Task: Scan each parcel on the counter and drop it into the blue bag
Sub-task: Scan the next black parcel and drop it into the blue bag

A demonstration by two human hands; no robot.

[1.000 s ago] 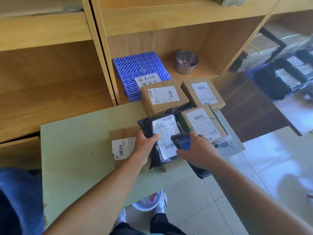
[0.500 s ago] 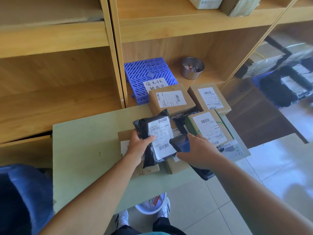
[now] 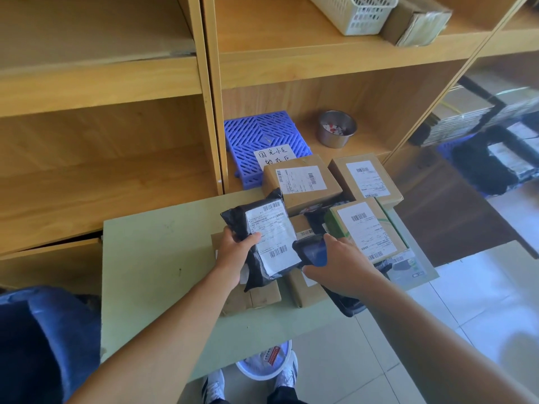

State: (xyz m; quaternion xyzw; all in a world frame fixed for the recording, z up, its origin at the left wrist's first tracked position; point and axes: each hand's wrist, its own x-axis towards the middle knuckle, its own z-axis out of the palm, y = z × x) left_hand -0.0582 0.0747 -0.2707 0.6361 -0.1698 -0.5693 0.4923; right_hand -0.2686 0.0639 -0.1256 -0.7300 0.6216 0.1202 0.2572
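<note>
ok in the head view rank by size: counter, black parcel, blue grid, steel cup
1. counter
2. black parcel and blue grid: they look alike and the parcel is nearer, so unranked
3. steel cup

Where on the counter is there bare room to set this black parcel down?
The counter is bare from its left edge to the left hand, and along the near edge in front of the flat brown parcel. The right half is crowded with labelled boxes.
</note>
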